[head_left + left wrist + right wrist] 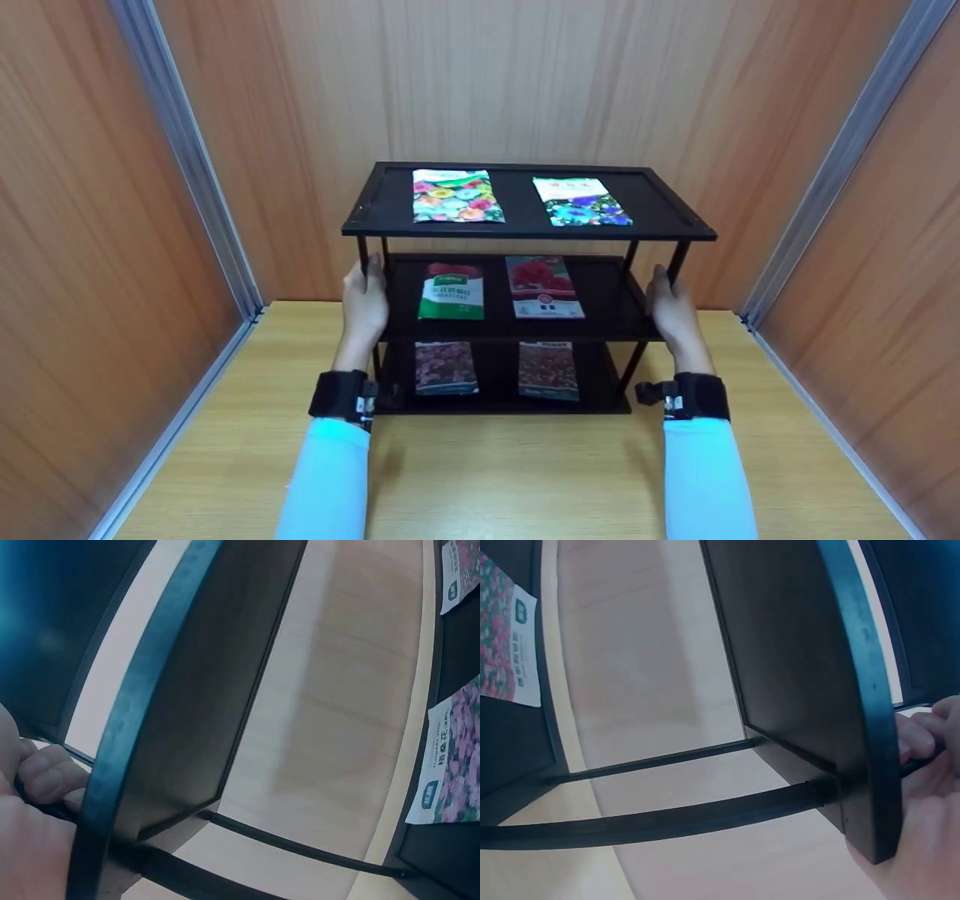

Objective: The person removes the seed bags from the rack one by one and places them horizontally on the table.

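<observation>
A black three-tier shelf rack [517, 234] stands between my hands. My left hand [365, 300] grips its left front post just above the middle tier, and my right hand [673, 309] grips the right front post at about the same height. Curled fingers [46, 774] show in the left wrist view, as do fingers [916, 736] in the right one. Flower seed packets lie two to a tier: a multicoloured packet [457, 199] and a blue-flower packet [583, 202] on top, a green-and-white packet [452, 292] and a red-flower packet [541, 285] midway, pink-flower packets [446, 371] at the bottom.
The rack is on a light wooden table [502, 472]. Wood-grain panels [517, 82] close in the back and both sides, with grey metal strips [199, 165] at the corners. Black camera straps [701, 396] circle both wrists over light sleeves.
</observation>
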The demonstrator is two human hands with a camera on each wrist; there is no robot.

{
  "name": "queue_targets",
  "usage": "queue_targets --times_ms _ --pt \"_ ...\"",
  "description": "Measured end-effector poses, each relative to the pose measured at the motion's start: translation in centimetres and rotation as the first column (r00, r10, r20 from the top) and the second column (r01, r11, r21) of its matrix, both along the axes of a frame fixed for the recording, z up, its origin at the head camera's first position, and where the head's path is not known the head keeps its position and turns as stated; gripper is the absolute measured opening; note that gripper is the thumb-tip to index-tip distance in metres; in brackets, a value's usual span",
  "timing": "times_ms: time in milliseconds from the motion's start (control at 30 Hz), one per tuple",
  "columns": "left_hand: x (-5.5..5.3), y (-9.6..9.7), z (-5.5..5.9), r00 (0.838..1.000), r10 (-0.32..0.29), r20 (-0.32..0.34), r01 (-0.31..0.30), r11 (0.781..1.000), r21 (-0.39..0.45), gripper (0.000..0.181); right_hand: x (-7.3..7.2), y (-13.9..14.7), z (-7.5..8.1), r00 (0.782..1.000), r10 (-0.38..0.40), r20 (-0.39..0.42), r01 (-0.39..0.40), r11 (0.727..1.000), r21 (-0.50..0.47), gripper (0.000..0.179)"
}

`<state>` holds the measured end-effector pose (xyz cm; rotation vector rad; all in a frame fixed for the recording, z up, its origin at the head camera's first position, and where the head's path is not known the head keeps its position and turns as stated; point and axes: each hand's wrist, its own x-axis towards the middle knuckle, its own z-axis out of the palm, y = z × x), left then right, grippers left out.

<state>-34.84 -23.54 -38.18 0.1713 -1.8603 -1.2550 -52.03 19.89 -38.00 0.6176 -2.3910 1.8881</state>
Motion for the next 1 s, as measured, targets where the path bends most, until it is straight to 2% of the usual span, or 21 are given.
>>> queue_targets --times_ms 200,300,400,633,767,867,1000 --pt "-0.6 0.3 0.1 1.000 -0.016 0.014 0.016 1.000 0.007 0.042 1.5 0.1 1.6 1.000 -0.004 0.015 0.004 1.000 -0.012 0.058" --pt "-0.6 0.2 0.1 1.000 -0.008 0.010 0.008 1.000 -0.001 0.042 2.5 -0.2 2.4 1.000 0.006 0.009 -0.006 1.000 -0.007 0.057" --pt "-0.5 0.2 0.1 1.000 0.008 0.009 -0.008 1.000 -0.014 0.042 2.8 -0.4 2.6 1.000 -0.002 0.007 0.002 1.000 -0.003 0.056" --pt "-0.2 0.1 0.2 1.000 0.022 0.012 -0.021 0.999 -0.039 0.044 1.1 -0.3 1.0 1.000 -0.031 0.005 0.031 1.000 0.004 0.059" --pt "-0.3 0.0 0.1 1.000 0.015 0.001 -0.015 1.000 -0.022 0.044 0.2 -0.2 0.1 0.999 -0.035 -0.006 0.035 0.999 -0.019 0.060" --pt "-0.3 0.0 -0.1 1.000 0.018 0.005 -0.018 1.000 0.012 0.044 0.1 -0.3 -0.1 1.000 -0.029 0.001 0.029 0.999 -0.032 0.060" --pt "-0.3 0.3 0.0 1.000 0.003 0.006 -0.003 1.000 0.029 0.044 0.5 -0.4 0.5 0.999 -0.035 0.020 0.036 0.998 -0.060 0.059"
